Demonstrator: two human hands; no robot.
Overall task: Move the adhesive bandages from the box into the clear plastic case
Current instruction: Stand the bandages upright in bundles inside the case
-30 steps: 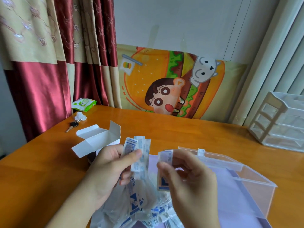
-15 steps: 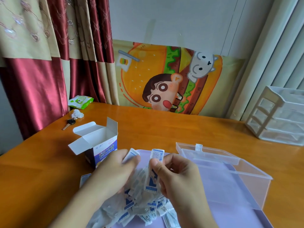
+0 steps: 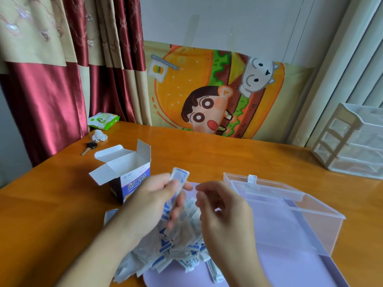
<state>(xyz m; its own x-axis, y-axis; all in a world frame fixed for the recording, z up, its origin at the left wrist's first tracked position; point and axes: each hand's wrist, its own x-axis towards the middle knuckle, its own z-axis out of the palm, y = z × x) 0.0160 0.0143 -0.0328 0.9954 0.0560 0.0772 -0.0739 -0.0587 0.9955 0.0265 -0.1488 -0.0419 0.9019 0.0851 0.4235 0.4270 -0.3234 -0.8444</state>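
Two bare hands meet over a heap of wrapped bandages (image 3: 182,245) on a lilac mat (image 3: 290,270) laid on an orange wooden table (image 3: 207,158). The left hand (image 3: 151,206) pinches a small stack of bandage strips (image 3: 179,179) between thumb and fingers (image 3: 176,214), the stack rising just above the fingertips and tilting toward the right hand. The right hand (image 3: 226,216) sits just beside it, fingers loosely curled with the thumb tip (image 3: 199,188) near the stack; whether it touches a strip cannot be told, and nothing shows inside its grasp. Below and between both sets of fingers lies the heap, part of it spilling from a thin plastic bag (image 3: 134,259) under the left wrist. The box (image 3: 126,179), white with blue print and its top flaps open, stands upright just beyond the left knuckles. The case (image 3: 290,214), clear and with its lid swung up behind it, sits to the right of the right hand, close to the fingers but apart from them; no bandage is visible inside. Well beyond the fingers, at the table's far left edge, lie a key (image 3: 89,147), a crumpled tissue (image 3: 99,135) and a green wipes pack (image 3: 103,120). A white drawer unit (image 3: 350,141) stands far right, before a cartoon burger cloth (image 3: 217,92) and red curtains (image 3: 51,79).
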